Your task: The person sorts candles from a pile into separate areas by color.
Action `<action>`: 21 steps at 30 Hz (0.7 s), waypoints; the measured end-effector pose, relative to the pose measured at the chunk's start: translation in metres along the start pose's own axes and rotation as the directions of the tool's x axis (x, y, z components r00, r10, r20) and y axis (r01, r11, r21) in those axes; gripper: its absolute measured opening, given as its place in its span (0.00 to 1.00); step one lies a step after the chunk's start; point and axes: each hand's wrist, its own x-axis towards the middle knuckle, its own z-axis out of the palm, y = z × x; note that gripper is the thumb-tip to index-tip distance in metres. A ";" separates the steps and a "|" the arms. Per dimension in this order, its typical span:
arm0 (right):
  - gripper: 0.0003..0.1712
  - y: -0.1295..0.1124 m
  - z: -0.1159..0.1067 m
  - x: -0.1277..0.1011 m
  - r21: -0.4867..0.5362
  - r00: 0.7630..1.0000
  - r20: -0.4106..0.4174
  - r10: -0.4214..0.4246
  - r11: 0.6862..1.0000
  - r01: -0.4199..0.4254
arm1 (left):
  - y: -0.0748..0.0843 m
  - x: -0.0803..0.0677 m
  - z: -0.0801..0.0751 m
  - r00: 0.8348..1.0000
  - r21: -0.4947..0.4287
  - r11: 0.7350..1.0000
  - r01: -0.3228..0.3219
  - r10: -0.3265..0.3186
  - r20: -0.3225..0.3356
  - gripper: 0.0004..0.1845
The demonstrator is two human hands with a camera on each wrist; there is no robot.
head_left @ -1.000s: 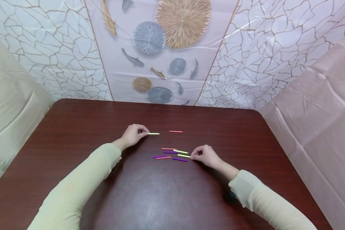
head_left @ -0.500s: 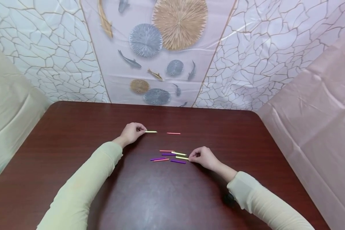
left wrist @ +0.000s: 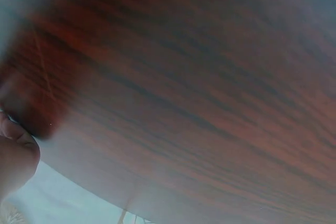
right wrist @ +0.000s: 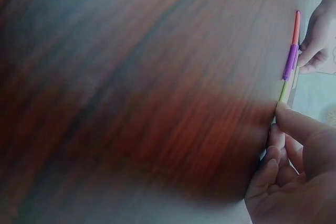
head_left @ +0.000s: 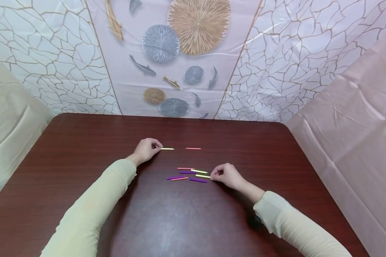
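Observation:
In the head view, my left hand [head_left: 148, 149] pinches the left end of a thin yellow stick [head_left: 168, 149], much like a small candle, low over or on the table. Right of it, apart, lies a red stick [head_left: 193, 148], roughly in line. My right hand [head_left: 228, 176] pinches the right end of another yellow stick [head_left: 202, 176] at the edge of a loose group. That group also has a yellow stick [head_left: 199, 171], red sticks [head_left: 185, 168] and purple sticks [head_left: 198, 180]. The right wrist view shows thumb and fingers at the yellow stick [right wrist: 283, 91]; in the left wrist view the held stick is hidden.
A dark reddish-brown table [head_left: 167, 221] carries everything. Its far edge meets a patterned cloth backdrop [head_left: 193, 96]. Pale cloth [head_left: 350, 117] hangs along the right side, and more cloth [head_left: 13, 117] along the left.
My left hand has shifted its yellow stick slightly away from me, bringing it about level with the red one. The right hand stays at its stick. The head view has moved slightly.

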 end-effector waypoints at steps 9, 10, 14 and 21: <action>0.03 0.001 0.000 0.000 0.009 1.000 0.002 0.007 1.000 -0.007 | -0.001 -0.005 -0.003 1.000 -0.055 0.998 0.007 -0.008 -0.010 0.07; 0.03 0.002 0.000 0.000 0.009 1.000 0.002 0.007 1.000 -0.007 | 0.000 -0.006 -0.003 1.000 -0.063 0.998 0.004 -0.006 -0.018 0.08; 0.03 0.002 0.000 0.000 0.004 1.000 0.001 0.009 1.000 -0.009 | 0.004 -0.014 -0.004 0.999 -0.095 0.995 -0.027 0.023 -0.044 0.08; 0.03 0.001 0.000 0.000 0.009 1.000 0.001 0.011 1.000 -0.011 | 0.017 -0.041 0.003 0.996 -0.182 0.980 -0.075 0.082 0.034 0.08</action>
